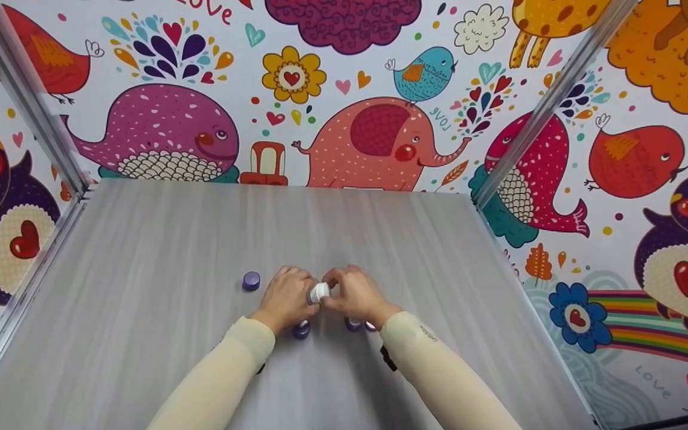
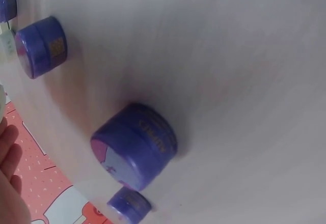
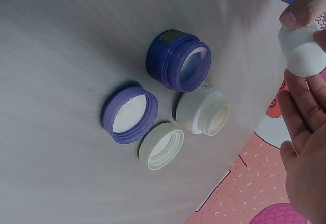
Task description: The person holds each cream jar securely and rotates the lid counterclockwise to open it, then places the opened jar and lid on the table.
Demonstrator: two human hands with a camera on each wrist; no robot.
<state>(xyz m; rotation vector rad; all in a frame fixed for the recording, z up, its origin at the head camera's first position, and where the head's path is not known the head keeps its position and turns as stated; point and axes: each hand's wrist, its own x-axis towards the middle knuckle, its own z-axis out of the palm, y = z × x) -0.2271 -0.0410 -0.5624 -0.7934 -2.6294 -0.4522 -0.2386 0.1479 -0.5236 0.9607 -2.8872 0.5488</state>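
Observation:
In the head view my left hand [image 1: 287, 297] and right hand [image 1: 357, 294] meet at a small white jar [image 1: 320, 292]. The left hand grips it, while the right thumb and index finger close in on it from the other side. In the right wrist view the left thumb lies along the white jar [image 3: 304, 56], and the right hand's fingers [image 3: 300, 119] reach its rounded end. Only part of the left hand [image 2: 10, 175] shows in the left wrist view. A purple lidded jar [image 2: 135, 145] stands near it, with a smaller-looking purple jar [image 2: 129, 205] beyond.
Below the right hand stand an uncapped purple jar [image 3: 178, 63] and an uncapped white jar [image 3: 198, 109]. Beside them lie a purple lid [image 3: 130, 114] and a white lid [image 3: 161, 146], insides showing. Patterned walls with metal posts [image 1: 526, 101] enclose the grey table [image 1: 296, 227].

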